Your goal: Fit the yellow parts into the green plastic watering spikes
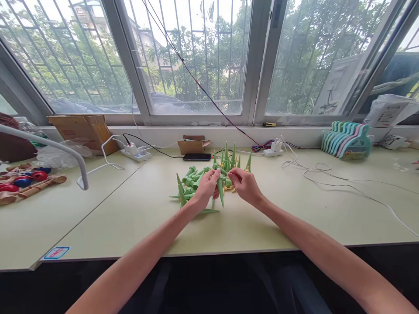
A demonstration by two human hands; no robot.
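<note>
My left hand is closed around a green plastic spike, whose pointed end hangs downward. Close by on its right, my right hand has its thumb and fingers pinched together near the top of the spike; whatever they hold is too small to make out. Behind and to the left of my left hand lies a heap of green plastic pieces. Several green spikes stand upright beyond my hands. Small yellow pieces lie on the table between my hands, partly hidden by them.
A black phone lies before a small open cardboard box. Power strips and white cables are on the table. Wooden toys lie at left; pastel-coloured boards stand at the back right.
</note>
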